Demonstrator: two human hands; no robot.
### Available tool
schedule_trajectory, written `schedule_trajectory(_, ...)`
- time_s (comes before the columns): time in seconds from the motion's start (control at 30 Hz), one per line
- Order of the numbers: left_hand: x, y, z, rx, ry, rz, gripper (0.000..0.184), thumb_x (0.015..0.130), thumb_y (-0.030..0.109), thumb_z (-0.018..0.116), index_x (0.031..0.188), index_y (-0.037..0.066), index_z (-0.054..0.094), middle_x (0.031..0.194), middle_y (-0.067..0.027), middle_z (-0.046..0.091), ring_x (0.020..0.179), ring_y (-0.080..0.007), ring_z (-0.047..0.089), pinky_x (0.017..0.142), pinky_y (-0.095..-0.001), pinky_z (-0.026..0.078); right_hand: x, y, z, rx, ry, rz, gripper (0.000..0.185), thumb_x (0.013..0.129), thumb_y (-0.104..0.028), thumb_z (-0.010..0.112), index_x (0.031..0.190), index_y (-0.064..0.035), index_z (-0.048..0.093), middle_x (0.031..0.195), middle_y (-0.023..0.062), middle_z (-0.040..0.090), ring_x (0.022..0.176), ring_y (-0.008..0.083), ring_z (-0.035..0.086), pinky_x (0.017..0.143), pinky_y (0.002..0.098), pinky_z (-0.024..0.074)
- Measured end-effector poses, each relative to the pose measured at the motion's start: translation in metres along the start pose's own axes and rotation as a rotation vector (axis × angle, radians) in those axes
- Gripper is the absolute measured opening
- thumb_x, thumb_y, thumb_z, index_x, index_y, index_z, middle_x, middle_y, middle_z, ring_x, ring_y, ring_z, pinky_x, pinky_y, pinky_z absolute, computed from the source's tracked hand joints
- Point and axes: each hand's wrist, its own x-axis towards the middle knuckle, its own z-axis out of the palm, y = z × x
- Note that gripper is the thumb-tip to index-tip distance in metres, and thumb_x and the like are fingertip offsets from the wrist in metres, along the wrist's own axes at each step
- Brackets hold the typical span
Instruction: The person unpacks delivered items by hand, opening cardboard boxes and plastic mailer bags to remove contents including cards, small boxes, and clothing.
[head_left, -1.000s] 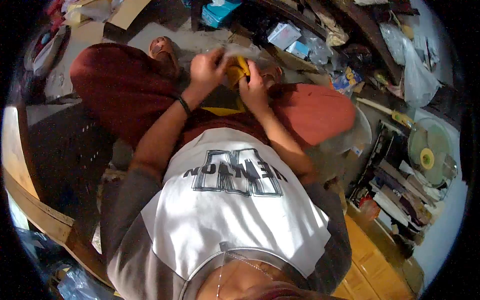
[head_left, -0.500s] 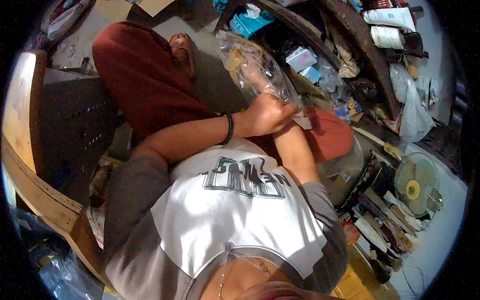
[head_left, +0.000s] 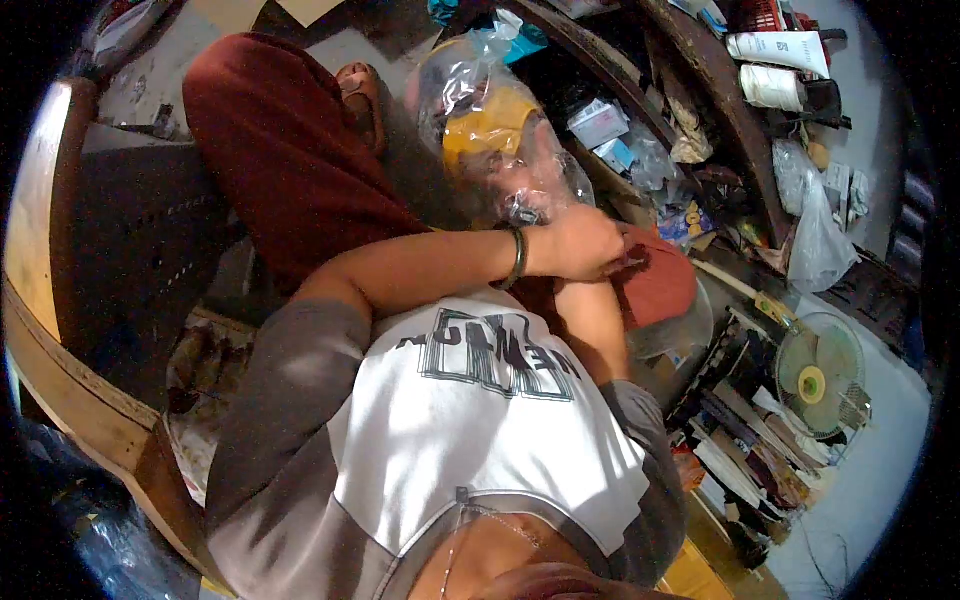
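Note:
My right hand [head_left: 530, 170] is inside a clear plastic bag [head_left: 470, 85], with its fingers against a folded yellow item [head_left: 488, 128] and seemingly closed on it. Reflections on the plastic blur the fingertips. My left hand [head_left: 578, 243], with a dark band at its wrist, is closed in a fist around the bag's mouth, over my right wrist. The bag points up and away from my lap, above the dark floor between my legs.
Small boxes [head_left: 600, 124], a white tube [head_left: 780, 50] and a hanging plastic bag [head_left: 822, 235] lie at the right. A fan [head_left: 812, 380] stands lower right. A wooden frame [head_left: 85, 400] curves along the left, beside a dark perforated panel [head_left: 150, 235].
A second ago both hands were together at the yellow item. My right hand then went into the bag with it; my left hand moved right to the bag's mouth, and the bag has puffed out.

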Motion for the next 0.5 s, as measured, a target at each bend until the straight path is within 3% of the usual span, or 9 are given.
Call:
schedule_trajectory(0.03, -0.004, 0.005, -0.002, 0.009, 0.032, 0.037, 0.029, 0.082, 0.032, 0.061, 0.095, 0.006, 0.06, 0.085, -0.0156, 0.064, 0.071, -0.0349, 0.064, 0.06, -0.0459, 0.05, 0.001, -0.001, -0.006, 0.024, 0.021, 0.007, 0.065, 0.075, -0.024, 0.07, 0.13, -0.003, 0.044, 0.122, 0.017, 0.055, 0.114, 0.0323, 0.052, 0.095, 0.0414, 0.0431)
schedule_trajectory(0.13, -0.01, 0.012, -0.046, -0.161, 0.395, 0.214, 0.025, 0.08, 0.026, 0.065, 0.096, 0.007, 0.061, 0.092, -0.0129, 0.063, 0.082, -0.0327, 0.061, 0.07, -0.042, 0.049, -0.004, -0.014, -0.034, 0.156, 0.15, 0.018, 0.067, 0.073, -0.024, 0.071, 0.131, -0.0031, 0.044, 0.123, 0.0166, 0.055, 0.115, 0.0321, 0.052, 0.095, 0.0414, 0.0429)
schedule_trajectory(0.2, -0.028, -0.018, -0.086, 0.053, 0.684, 0.115, 0.025, 0.078, 0.02, 0.067, 0.099, 0.006, 0.063, 0.093, -0.0113, 0.063, 0.089, -0.0309, 0.058, 0.078, -0.0387, 0.046, -0.008, -0.015, -0.051, 0.24, 0.249, 0.022, 0.069, 0.072, -0.024, 0.073, 0.131, -0.0031, 0.044, 0.123, 0.0164, 0.055, 0.115, 0.032, 0.052, 0.096, 0.0415, 0.0428)
schedule_trajectory(0.23, -0.032, -0.039, -0.117, 0.242, 0.896, 0.039, 0.023, 0.073, 0.02, 0.07, 0.09, 0.006, 0.063, 0.084, -0.0114, 0.062, 0.084, -0.0285, 0.059, 0.075, -0.0375, 0.047, -0.007, -0.012, -0.057, 0.255, 0.284, 0.025, 0.069, 0.071, -0.024, 0.073, 0.131, -0.0031, 0.044, 0.123, 0.0163, 0.054, 0.115, 0.032, 0.052, 0.096, 0.0415, 0.0427)
schedule_trajectory(0.3, -0.042, -0.118, -0.134, 0.191, 1.135, -0.339, 0.034, 0.077, 0.03, 0.07, 0.099, 0.004, 0.064, 0.095, -0.0148, 0.063, 0.091, -0.0334, 0.058, 0.08, -0.04, 0.046, -0.007, -0.005, -0.067, 0.287, 0.335, 0.039, 0.071, 0.07, -0.024, 0.074, 0.131, -0.0032, 0.044, 0.124, 0.0161, 0.054, 0.115, 0.0319, 0.052, 0.096, 0.0415, 0.0426)
schedule_trajectory(0.33, -0.058, -0.164, -0.137, 0.26, 1.039, -0.526, 0.051, 0.082, 0.043, 0.066, 0.11, 0.001, 0.062, 0.103, -0.0186, 0.062, 0.095, -0.0355, 0.058, 0.084, -0.0395, 0.046, -0.009, -0.003, -0.07, 0.293, 0.349, 0.045, 0.072, 0.07, -0.024, 0.075, 0.131, -0.0032, 0.044, 0.124, 0.016, 0.054, 0.116, 0.0318, 0.052, 0.096, 0.0415, 0.0426)
schedule_trajectory(0.4, -0.081, -0.206, -0.136, -0.519, 0.686, -0.736, 0.061, 0.089, 0.054, 0.055, 0.122, 0.003, 0.058, 0.113, -0.012, 0.062, 0.101, -0.0235, 0.058, 0.09, -0.0357, 0.045, -0.013, -0.002, -0.075, 0.3, 0.367, 0.052, 0.073, 0.069, -0.023, 0.076, 0.131, -0.0032, 0.044, 0.124, 0.0158, 0.054, 0.116, 0.0317, 0.051, 0.096, 0.0416, 0.0425)
schedule_trajectory(0.47, -0.087, -0.213, -0.128, -1.284, 0.444, -0.733, 0.056, 0.091, 0.052, 0.053, 0.122, 0.006, 0.058, 0.109, -0.0042, 0.06, 0.098, -0.0168, 0.057, 0.089, -0.0332, 0.045, -0.018, -0.002, -0.078, 0.294, 0.377, 0.051, 0.075, 0.068, -0.023, 0.077, 0.131, -0.0033, 0.043, 0.125, 0.0155, 0.054, 0.116, 0.0316, 0.051, 0.096, 0.0416, 0.0424)
schedule_trajectory(0.5, -0.09, -0.214, -0.119, -1.212, 0.428, -0.733, 0.054, 0.092, 0.051, 0.052, 0.121, 0.006, 0.058, 0.108, -0.0033, 0.06, 0.097, -0.0158, 0.057, 0.089, -0.0325, 0.045, -0.02, -0.003, -0.079, 0.283, 0.38, 0.052, 0.075, 0.067, -0.023, 0.078, 0.131, -0.0033, 0.043, 0.125, 0.0154, 0.054, 0.116, 0.0315, 0.051, 0.097, 0.0416, 0.0423)
